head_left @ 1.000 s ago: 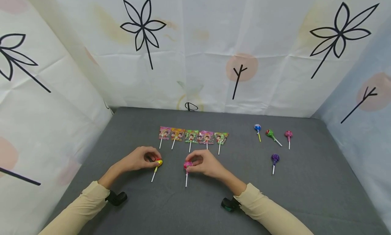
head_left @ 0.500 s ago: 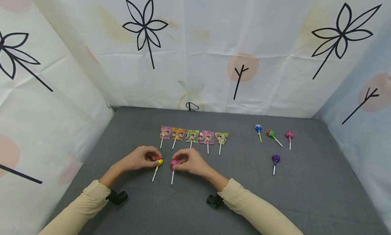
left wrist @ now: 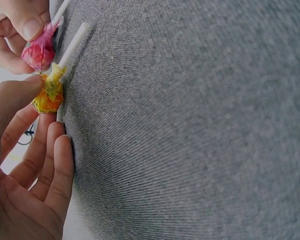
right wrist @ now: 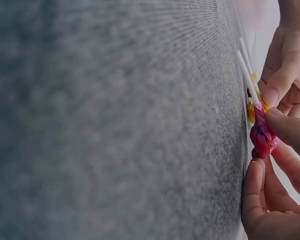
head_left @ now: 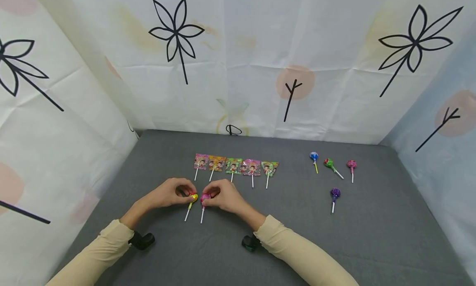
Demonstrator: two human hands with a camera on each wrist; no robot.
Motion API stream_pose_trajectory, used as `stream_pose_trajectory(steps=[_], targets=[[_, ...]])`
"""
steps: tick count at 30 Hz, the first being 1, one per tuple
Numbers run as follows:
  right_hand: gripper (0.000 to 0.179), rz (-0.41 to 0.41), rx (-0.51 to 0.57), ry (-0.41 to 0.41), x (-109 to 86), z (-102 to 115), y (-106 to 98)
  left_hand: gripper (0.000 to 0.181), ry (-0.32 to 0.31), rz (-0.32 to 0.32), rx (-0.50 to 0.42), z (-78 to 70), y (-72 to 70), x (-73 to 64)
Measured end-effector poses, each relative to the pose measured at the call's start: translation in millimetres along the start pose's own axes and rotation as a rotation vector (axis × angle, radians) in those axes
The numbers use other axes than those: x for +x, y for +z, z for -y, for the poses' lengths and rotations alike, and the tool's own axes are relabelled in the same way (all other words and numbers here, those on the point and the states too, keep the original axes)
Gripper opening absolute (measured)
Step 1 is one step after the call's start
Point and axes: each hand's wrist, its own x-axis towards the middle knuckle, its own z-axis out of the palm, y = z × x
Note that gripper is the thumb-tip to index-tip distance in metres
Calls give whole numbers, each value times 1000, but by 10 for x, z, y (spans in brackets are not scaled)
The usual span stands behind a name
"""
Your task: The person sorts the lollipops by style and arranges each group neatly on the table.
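Note:
My left hand (head_left: 174,193) pinches the round head of a yellow lollipop (left wrist: 50,92) between thumb and fingers, its stick pointing toward me on the grey cloth. Close on its right, my right hand (head_left: 223,197) pinches a pink lollipop (right wrist: 263,132) the same way. The two candies lie side by side with a narrow gap in the head view, sticks roughly parallel. Behind the hands runs a row of flat-wrapped lollipops, among them an orange one (head_left: 216,163) and a green one (head_left: 233,166), all with sticks toward me.
On the right of the grey table (head_left: 372,236) lie a blue lollipop (head_left: 314,156), a green-and-red one (head_left: 329,162), a pink one (head_left: 351,164) and, nearer me, a purple one (head_left: 335,193). A patterned white curtain (head_left: 253,38) walls the back and sides.
My right hand has slid left with the pink lollipop, from well apart to right beside the yellow one. My left hand has stayed in place, holding the yellow lollipop.

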Motion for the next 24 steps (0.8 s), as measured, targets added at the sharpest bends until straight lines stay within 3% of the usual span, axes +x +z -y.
stream_pose_trajectory(steps=[14, 24], targets=[[17, -30, -31, 41, 50, -22, 41, 17, -13, 10, -7, -1, -9, 7], [19, -9, -69, 41, 42, 5, 34, 17, -3, 17, -36, -30, -10, -2]])
